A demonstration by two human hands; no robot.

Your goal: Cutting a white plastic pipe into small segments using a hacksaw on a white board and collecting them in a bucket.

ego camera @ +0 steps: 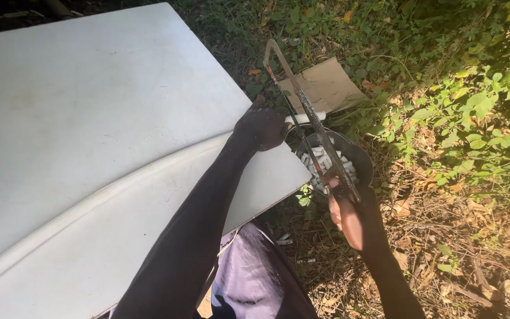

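Left hand [261, 127] clamps white pipe [309, 117] at table [90, 118] edge, pipe axis pointing right. Right hand [349, 215] grips hacksaw [311, 115] handle, blade crossing pipe just right of left hand. Bowl [358, 156] of cut pieces directly below.

White board [90, 118]: smooth, matt, plastic-like sheet with one raised ridge across it; the thin white tube [306, 118] pressed to its edge by the left hand [261, 127] looks like smooth plastic, same as the short white cut pieces [320, 159] lying in the dark, dull metal bowl [358, 156]. Hacksaw [308, 112] in the right hand [349, 215]: metal frame, rough, worn and speckled, no shine, with a thin dark blade. Cardboard scrap [326, 85] is matt brown paperboard, creased; the trousers [255, 277] are soft purple cloth, dusted with pale specks.
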